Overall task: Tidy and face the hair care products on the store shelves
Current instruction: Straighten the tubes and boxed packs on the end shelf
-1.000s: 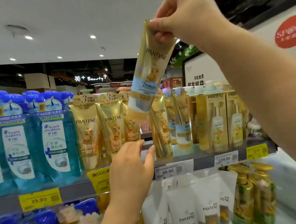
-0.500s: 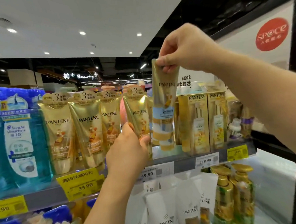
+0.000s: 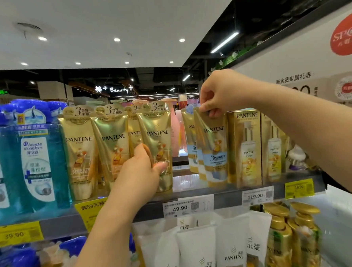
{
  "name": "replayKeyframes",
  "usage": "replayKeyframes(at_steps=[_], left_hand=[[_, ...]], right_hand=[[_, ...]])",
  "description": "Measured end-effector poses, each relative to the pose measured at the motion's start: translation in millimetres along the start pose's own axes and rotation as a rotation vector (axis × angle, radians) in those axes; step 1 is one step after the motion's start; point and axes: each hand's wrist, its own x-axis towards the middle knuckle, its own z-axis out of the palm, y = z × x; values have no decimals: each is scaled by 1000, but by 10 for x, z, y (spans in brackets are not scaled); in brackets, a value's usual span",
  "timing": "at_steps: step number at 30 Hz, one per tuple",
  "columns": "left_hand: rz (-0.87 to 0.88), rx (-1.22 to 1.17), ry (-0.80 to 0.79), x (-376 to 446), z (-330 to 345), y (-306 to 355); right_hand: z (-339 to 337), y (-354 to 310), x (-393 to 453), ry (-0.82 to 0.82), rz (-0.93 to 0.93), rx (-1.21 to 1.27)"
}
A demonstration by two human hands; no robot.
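Observation:
My right hand (image 3: 220, 95) pinches the top seal of a gold Pantene tube with a blue label (image 3: 213, 147). That tube stands upright on the upper shelf (image 3: 187, 194), label facing me, just left of a gold Pantene box (image 3: 246, 147). My left hand (image 3: 140, 176) grips the lower part of a gold Pantene tube with an orange label (image 3: 158, 138), the rightmost of a row of like tubes (image 3: 79, 153). A gap on the shelf separates the two tubes I hold.
Blue Head & Shoulders bottles (image 3: 37, 166) fill the shelf's left end. More gold boxes (image 3: 274, 148) stand at the right. Price tags (image 3: 183, 207) line the shelf edge. Below are white Pantene tubes (image 3: 201, 253) and gold pump bottles (image 3: 280, 236).
My right hand has lowered the blue-label tube from high in the air onto the shelf beside the box. My left hand rose from the shelf edge and took hold of the orange-label tube.

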Motion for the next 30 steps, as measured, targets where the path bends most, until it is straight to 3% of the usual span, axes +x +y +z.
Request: replayKeyframes(at_steps=[7, 12, 17, 21, 30], left_hand=[[-4, 44, -10, -10, -132, -43], [35, 109, 70, -41, -141, -82], [57, 128, 185, -124, -196, -126], [93, 81, 283, -250, -268, -204], [154, -13, 401, -552, -442, -477]], right_hand=[[20, -38, -58, 3, 5, -103], [134, -310, -335, 180, -82, -87], [782, -639, -616, -41, -75, 81], [1220, -651, -613, -194, 54, 295], [1484, -780, -590, -35, 153, 250]])
